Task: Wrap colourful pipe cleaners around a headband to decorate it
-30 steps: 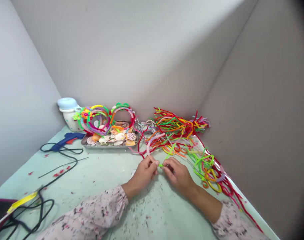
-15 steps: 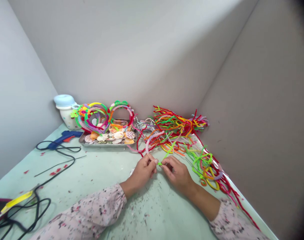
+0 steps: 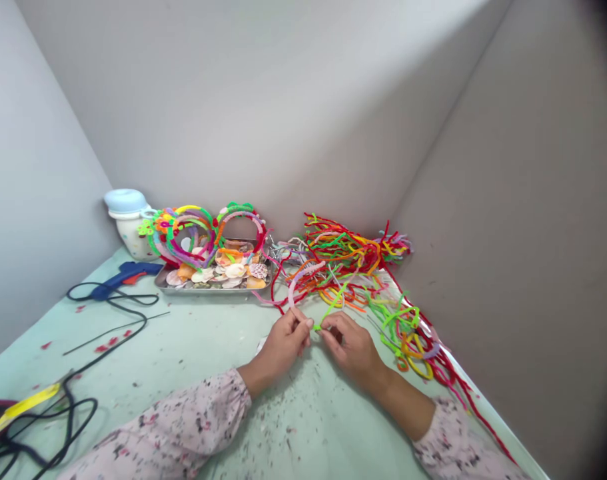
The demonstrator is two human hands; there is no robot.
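My left hand [image 3: 286,343] is closed on a curved headband wrapped in pale pink and lilac fuzz [image 3: 292,293], whose arc rises away from my fingers. Close beside it, my right hand [image 3: 350,343] pinches a bright green pipe cleaner [image 3: 336,300]. One end of this pipe cleaner stands up above my right fingers, and a short green bit shows between both hands near the headband's lower end. My fingers hide how the green piece meets the headband.
Behind my hands, a metal tray [image 3: 213,290] holds shells and finished colourful headbands [image 3: 188,233]. Loose pipe cleaners [image 3: 353,243] spread to the right. At left lie a blue glue gun [image 3: 120,279], black cord [image 3: 90,363] and a white jar with blue lid [image 3: 128,223].
Both hands keep their grip in nearly the same pose. The whole view has shifted slightly, so things appear a little further left.
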